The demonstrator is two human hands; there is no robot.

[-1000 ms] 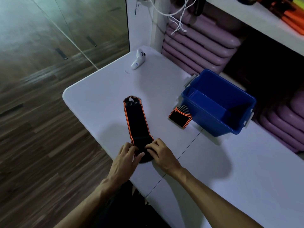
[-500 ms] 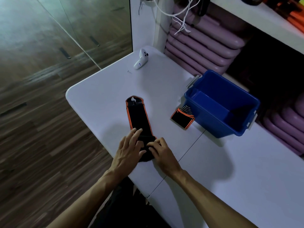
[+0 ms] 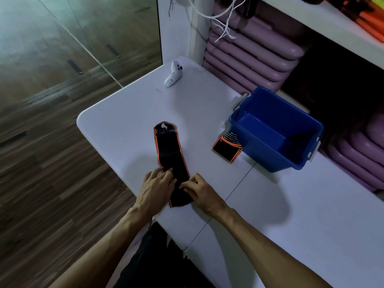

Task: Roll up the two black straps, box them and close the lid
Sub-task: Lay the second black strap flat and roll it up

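A long black strap with orange edging lies flat on the white table, its far end pointing away from the person and its near end close to the table's front edge. Both hands rest on that near part: the left hand has its fingers spread flat, pressing the cloth down, and the right hand has its fingers curled, the tips touching the strap's right edge; neither hand is clamped on it. No roll shows, so by my reading the first rolling step is only starting. The next move likely calls for turning the near end over tightly and rolling it away, keeping the edges in line. The second strap lies unrolled just beside the open blue box, touching or nearly touching its wall. No lid is visible.
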